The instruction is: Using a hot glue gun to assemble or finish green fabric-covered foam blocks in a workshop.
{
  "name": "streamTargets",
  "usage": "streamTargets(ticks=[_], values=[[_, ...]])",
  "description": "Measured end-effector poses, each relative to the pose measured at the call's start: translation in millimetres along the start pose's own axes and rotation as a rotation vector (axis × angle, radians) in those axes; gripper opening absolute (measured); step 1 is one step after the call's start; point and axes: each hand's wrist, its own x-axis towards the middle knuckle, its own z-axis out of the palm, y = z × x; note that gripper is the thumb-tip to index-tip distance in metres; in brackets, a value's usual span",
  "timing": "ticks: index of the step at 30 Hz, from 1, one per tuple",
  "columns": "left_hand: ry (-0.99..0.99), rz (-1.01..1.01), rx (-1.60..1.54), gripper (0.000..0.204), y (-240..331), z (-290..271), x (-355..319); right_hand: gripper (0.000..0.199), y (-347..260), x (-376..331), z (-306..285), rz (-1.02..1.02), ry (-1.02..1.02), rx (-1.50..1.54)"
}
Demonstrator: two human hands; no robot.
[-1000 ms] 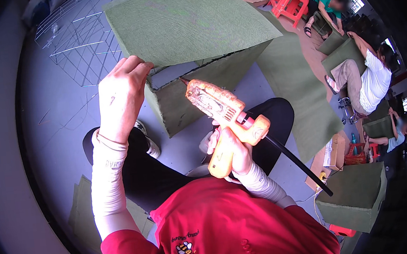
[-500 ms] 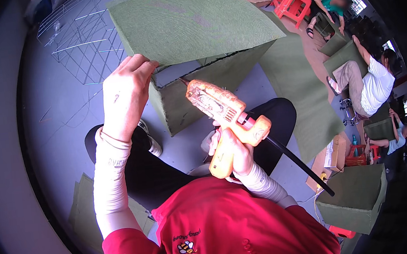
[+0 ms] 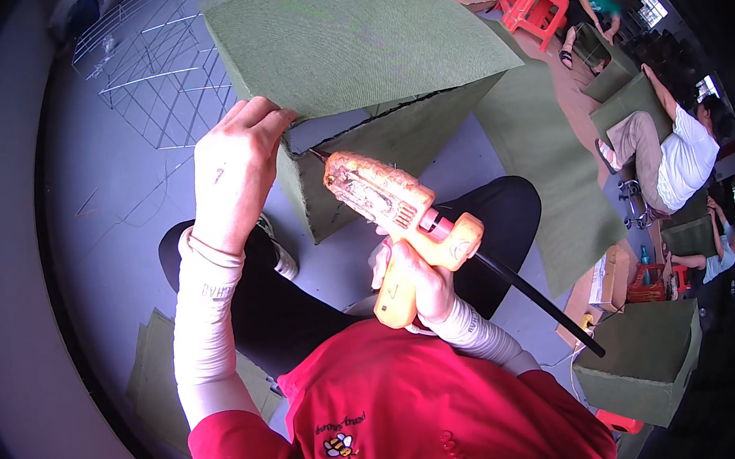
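Note:
My left hand (image 3: 243, 175) pinches the near-left corner of a green fabric panel (image 3: 341, 42), which forms the raised top of a green fabric-covered box (image 3: 387, 152). A gap shows between that panel and the box's dark-edged rim. In my right hand (image 3: 426, 281) is a worn orange hot glue gun (image 3: 382, 197), gripped by its handle. Its nozzle points up and left, at the box's rim near the left corner, just below my left fingers. Whether the nozzle touches the rim I cannot tell. A long black glue stick (image 3: 538, 301) juts from the gun's back.
Wire frames (image 3: 159, 90) stand at the far left. Green fabric (image 3: 547, 168) lies on the floor to the right, with another green box (image 3: 640, 354) nearer. Fabric sheets (image 3: 155, 365) lie at left. Co-workers (image 3: 683, 155) sit on the right beside red stools (image 3: 532, 6).
The glue gun has moved left and slightly down, bringing its nozzle closer to the box's left corner. My left hand keeps its hold on the panel. The whole view has shifted slightly.

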Motion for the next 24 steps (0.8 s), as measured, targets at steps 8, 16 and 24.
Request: streamTargets(ticks=[8,16,24], values=[[-0.009,0.001,0.003,0.014,1,-4,6,0.025,-3,1,0,-0.007,0.023,0.017],[-0.007,0.005,0.012,0.014,3,-6,8,0.028,-5,0,6,0.004,-0.029,0.010],[0.000,0.004,0.016,0.013,2,-8,7,0.029,-5,1,7,0.000,-0.025,0.011]])
